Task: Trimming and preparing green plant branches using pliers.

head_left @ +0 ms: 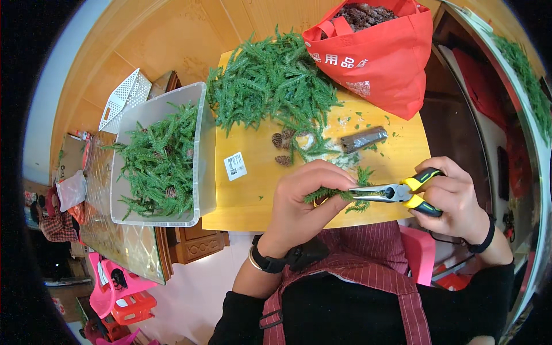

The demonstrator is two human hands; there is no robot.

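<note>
My left hand [307, 198] pinches a small artificial pine sprig [363, 175] between thumb and fingertips, over the near edge of the yellow table [241, 198]. In my right hand [457, 198] is a pair of pliers [392, 192] with yellow and black handles, pointing left. Their metal jaws lie across the sprig, close to my left fingertips. Whether the jaws bite on the stem cannot be made out. Just beyond my hands are a few small pine cones [282, 160], a dark bundle in clear plastic [363, 138] and scattered green bits.
A heap of green pine sprigs [270, 80] covers the far side. At the far right stands a red bag [374, 69] filled with pine cones [365, 16]. Left is a clear plastic bin [204, 149] holding sprigs with cones. A white label [234, 165] lies beside it.
</note>
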